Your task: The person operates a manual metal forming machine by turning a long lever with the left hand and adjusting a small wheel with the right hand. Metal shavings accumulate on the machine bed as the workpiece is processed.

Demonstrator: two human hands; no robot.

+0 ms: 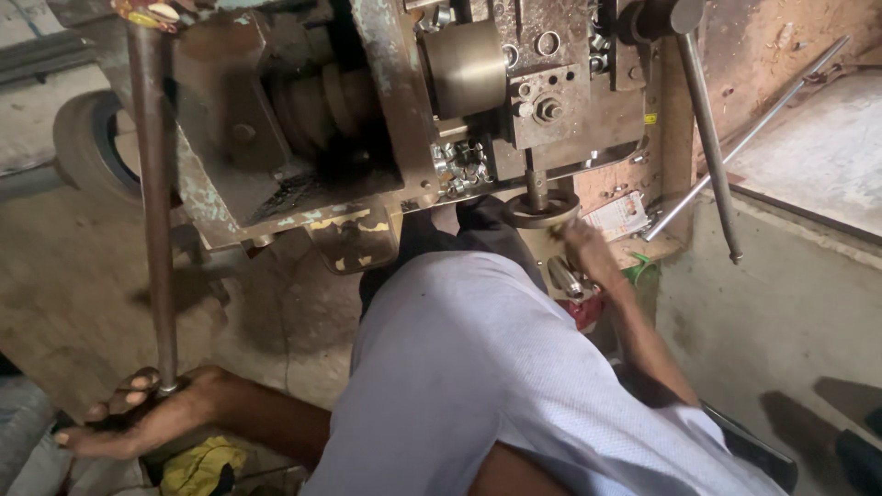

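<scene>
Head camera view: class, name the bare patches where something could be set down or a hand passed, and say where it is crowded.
Bare: the concrete ledge at upper right beyond the slanted rods, and the floor between the tyre and the left hand. Crowded: around the right hand under the press die, among small metal parts.

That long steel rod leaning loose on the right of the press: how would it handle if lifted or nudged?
The thin rod looks like solid metal, so probably stiff and heavy for its width. Being round and only propped at a slant against the machine frame, it may slide or roll off if nudged. Its smooth grey surface could be oily here, so grip may be slippery.
</scene>
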